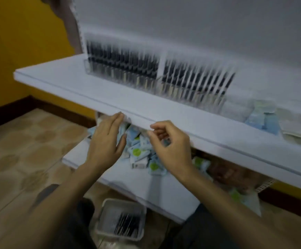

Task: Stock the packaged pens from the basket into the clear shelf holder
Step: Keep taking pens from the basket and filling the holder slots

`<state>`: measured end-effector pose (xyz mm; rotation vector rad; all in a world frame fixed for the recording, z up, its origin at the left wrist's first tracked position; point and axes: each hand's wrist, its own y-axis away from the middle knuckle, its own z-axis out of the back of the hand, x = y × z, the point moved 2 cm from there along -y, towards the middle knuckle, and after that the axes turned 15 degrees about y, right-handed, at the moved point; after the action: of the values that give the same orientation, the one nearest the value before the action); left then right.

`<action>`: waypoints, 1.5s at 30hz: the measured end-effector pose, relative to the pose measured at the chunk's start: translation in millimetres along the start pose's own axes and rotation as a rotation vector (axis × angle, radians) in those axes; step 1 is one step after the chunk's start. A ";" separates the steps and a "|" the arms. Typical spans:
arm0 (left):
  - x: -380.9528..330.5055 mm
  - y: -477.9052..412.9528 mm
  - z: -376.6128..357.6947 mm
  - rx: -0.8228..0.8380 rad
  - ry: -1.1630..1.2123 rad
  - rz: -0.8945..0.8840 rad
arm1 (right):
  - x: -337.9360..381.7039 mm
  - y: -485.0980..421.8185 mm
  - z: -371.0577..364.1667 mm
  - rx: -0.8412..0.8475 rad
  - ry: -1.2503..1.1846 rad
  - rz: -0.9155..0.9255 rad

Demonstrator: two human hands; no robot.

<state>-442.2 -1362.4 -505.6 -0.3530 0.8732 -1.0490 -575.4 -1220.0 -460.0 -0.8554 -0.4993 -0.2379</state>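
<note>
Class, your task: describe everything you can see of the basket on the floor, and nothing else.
The basket is a rectangular tub with rounded corners, seemingly pale translucent plastic, open-topped. It stands upright on the tiled floor, below and in front of the lower shelf. Dark packaged pens lie inside. The left hand and right hand are higher up, not touching it.

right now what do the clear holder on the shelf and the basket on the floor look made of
Clear holder: likely glossy acrylic or hard plastic; the pens show through its wall. Basket: seemingly frosted, whitish plastic with a thick rim. Blur leaves both open.
</note>
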 end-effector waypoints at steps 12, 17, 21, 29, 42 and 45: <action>107.0 218.3 -75.6 0.891 0.030 0.740 | -116.5 190.7 -153.7 1.240 0.532 -0.353; 136.5 252.4 -105.8 1.031 0.040 0.725 | -134.6 242.2 -187.6 1.347 0.492 -0.574; 161.9 274.5 -132.2 1.052 0.107 0.761 | -142.2 272.1 -219.6 1.356 0.501 -0.630; 187.9 304.8 -182.9 1.000 0.256 0.859 | -164.2 314.0 -271.8 1.333 0.533 -0.676; 262.5 349.9 -295.6 1.021 0.330 1.065 | -233.3 370.4 -365.4 1.413 0.487 -0.760; 270.1 359.9 -321.2 0.994 0.398 1.211 | -249.2 380.3 -387.8 1.470 0.464 -0.874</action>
<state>-413.8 -1377.4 -1057.5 1.1415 0.6175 -0.2749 -514.0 -1274.7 -1051.8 0.8862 -0.4340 -0.7131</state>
